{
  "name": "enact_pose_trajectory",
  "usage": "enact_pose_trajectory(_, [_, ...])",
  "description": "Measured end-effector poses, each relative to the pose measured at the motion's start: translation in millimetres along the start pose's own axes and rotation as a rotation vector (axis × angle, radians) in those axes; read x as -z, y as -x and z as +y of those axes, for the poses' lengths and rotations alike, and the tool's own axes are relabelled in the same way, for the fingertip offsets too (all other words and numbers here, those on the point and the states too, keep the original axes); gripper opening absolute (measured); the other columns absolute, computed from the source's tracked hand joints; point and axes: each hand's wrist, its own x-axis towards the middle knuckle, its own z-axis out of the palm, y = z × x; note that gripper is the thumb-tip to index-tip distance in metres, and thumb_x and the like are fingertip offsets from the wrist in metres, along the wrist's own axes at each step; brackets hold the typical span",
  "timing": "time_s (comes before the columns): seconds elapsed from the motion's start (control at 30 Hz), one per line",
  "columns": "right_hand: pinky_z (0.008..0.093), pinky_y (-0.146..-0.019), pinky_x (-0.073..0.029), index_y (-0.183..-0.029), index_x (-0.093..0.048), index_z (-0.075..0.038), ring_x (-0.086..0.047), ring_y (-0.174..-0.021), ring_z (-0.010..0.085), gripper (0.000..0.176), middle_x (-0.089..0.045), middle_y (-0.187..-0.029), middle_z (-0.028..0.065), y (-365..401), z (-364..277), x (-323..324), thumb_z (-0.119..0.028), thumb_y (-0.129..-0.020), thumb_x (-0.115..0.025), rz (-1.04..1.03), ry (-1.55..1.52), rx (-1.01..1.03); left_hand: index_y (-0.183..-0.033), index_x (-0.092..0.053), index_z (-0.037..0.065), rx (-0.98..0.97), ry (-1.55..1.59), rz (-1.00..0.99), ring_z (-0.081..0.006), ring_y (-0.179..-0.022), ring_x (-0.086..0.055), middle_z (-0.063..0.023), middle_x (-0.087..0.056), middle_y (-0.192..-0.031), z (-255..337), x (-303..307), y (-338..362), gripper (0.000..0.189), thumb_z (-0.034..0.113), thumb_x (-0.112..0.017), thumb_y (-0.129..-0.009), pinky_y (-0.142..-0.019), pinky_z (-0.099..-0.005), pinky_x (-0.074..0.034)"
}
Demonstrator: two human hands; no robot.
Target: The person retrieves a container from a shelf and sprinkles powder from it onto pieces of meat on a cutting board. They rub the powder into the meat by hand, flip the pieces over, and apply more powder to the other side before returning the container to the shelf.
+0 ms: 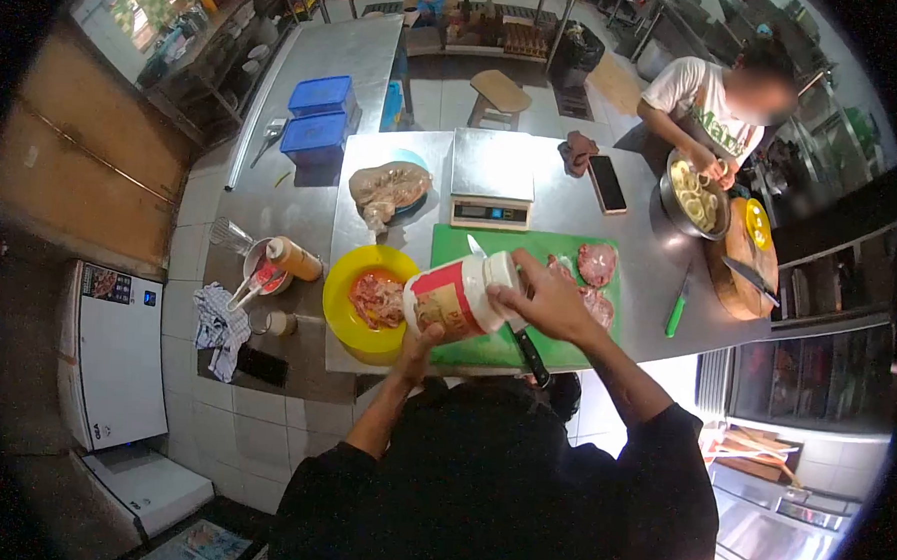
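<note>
A large white plastic jar [448,302] with a red and cream label is held tilted above the green cutting board [475,353], its white lid to the right. My left hand [420,349] is closed round the jar's lower end. On the lid side, my right hand [551,299] has its fingers wrapped about the cap. Left of the jar sits a yellow bowl [338,327] with raw meat pieces [376,299] in it. Round meat slices [597,264] lie on the board's right part. A black-handled knife [530,356] rests on the board, partly hidden behind the jar.
A digital scale [491,214] stands behind the board, a bagged item [387,189] to its left. A phone [607,185] lies right of it. At the right, a person [711,111] handles sliced food in a metal bowl [716,230]. A green-handled knife [676,315] lies near the front edge.
</note>
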Motion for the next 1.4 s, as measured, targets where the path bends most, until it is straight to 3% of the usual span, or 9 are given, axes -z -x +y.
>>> enact_pose_trajectory(0.07, [0.0519,-0.079,-0.051,-0.116,-0.059,-0.005,-0.067,-0.088,0.0447,0.071,-0.068,-0.092,0.0248,-8.5,6.7,4.1,-0.069,-0.084,-0.064,0.132,0.051,0.102,-0.153,-0.030,0.007,-0.084,-0.205,0.097,-0.0266,-0.133,-0.050,-0.0132,-0.048,-0.145,20.1,-19.3,-3.9,0.102,0.066,-0.072,-0.082,-0.107,-0.0413,-0.046])
enact_pose_trajectory(0.23, [0.0512,-0.077,-0.053,-0.107,-0.059,-0.005,-0.069,-0.085,0.0418,0.066,-0.070,-0.086,0.0228,2.8,-16.8,41.5,-0.065,-0.080,-0.070,0.360,0.213,0.090,-0.145,-0.042,0.005,-0.040,-0.076,0.164,-0.0178,-0.114,-0.059,-0.0142,-0.055,-0.136,25.4,-1.6,-23.8,0.055,0.043,-0.049,-0.106,-0.091,-0.0336,-0.052])
enact_pose_trajectory(0.33, [0.0504,-0.076,-0.054,-0.107,-0.059,-0.005,-0.070,-0.082,0.0413,0.065,-0.070,-0.085,0.0226,6.8,-7.7,54.2,-0.064,-0.080,-0.070,0.371,0.270,0.025,-0.135,-0.051,0.004,-0.007,-0.462,0.288,-0.0160,-0.104,-0.062,-0.0114,-0.062,-0.124,23.0,15.1,-14.4,0.043,0.034,-0.054,-0.105,-0.088,-0.0319,-0.052])
enact_pose_trajectory(0.57, [0.0449,-0.068,-0.052,-0.107,-0.064,-0.005,-0.071,-0.074,0.0336,0.058,-0.069,-0.078,0.0178,33.5,45.7,50.3,-0.056,-0.082,-0.073,0.540,0.352,-0.026,-0.126,-0.057,0.005,0.157,-0.471,0.366,-0.0154,-0.102,-0.064,-0.0090,-0.067,-0.114,20.6,33.6,20.6,0.030,0.021,-0.061,-0.102,-0.083,-0.0283,-0.051])
enact_pose_trajectory(0.77, [0.0429,-0.083,-0.056,-0.128,-0.063,-0.005,-0.073,-0.093,0.0340,0.068,-0.074,-0.101,0.0182,86.9,54.6,43.4,-0.057,-0.084,-0.071,0.490,-0.090,-0.272,-0.135,-0.052,0.006,0.391,-0.345,0.068,-0.0188,-0.105,-0.064,-0.0103,-0.067,-0.121,22.2,17.4,16.7,0.048,0.039,-0.059,-0.101,-0.090,-0.0335,-0.050])
enact_pose_trajectory(0.93, [0.0393,-0.086,-0.055,-0.132,-0.062,-0.005,-0.073,-0.095,0.0282,0.069,-0.074,-0.106,0.0189,133.4,56.7,2.2,-0.051,-0.084,-0.075,0.522,-0.290,-0.214,-0.153,-0.034,0.010,0.493,-0.027,-0.286,-0.0247,-0.126,-0.056,-0.0121,-0.055,-0.141,13.7,-40.0,8.2,0.080,0.056,-0.062,-0.094,-0.100,-0.0420,-0.047])
enact_pose_trajectory(1.1, [0.0363,-0.070,-0.052,-0.112,-0.061,0.000,-0.066,-0.075,0.0209,0.051,-0.067,-0.082,0.0136,191.0,46.2,-33.4,-0.041,-0.083,-0.073,0.598,-0.238,-0.289,-0.155,-0.030,0.002,0.605,-0.083,-0.489,-0.0297,-0.140,-0.044,-0.0143,-0.045,-0.152,-12.7,-52.4,13.2,0.088,0.052,-0.067,-0.093,-0.115,-0.0477,-0.037])
enact_pose_trajectory(1.2, [0.0437,-0.075,-0.052,-0.110,-0.065,-0.004,-0.070,-0.079,0.0325,0.064,-0.070,-0.087,0.0180,224.6,47.4,-52.4,-0.060,-0.079,-0.073,0.656,-0.346,-0.371,-0.153,-0.032,0.001,0.636,-0.068,-0.631,-0.0298,-0.141,-0.044,-0.0144,-0.046,-0.151,-35.5,-55.6,20.0,0.088,0.051,-0.069,-0.091,-0.116,-0.0479,-0.036])
enact_pose_trajectory(1.4, [0.0414,-0.080,-0.054,-0.118,-0.065,-0.005,-0.072,-0.087,0.0308,0.076,-0.072,-0.093,0.0163,295.7,74.8,-87.8,-0.067,-0.075,-0.074,0.689,-0.285,-0.471,-0.154,-0.030,0.005,0.748,-0.191,-0.560,-0.0283,-0.141,-0.043,-0.0123,-0.043,-0.152,-64.0,-71.2,47.7,0.100,0.046,-0.083,-0.080,-0.115,-0.0449,-0.038])
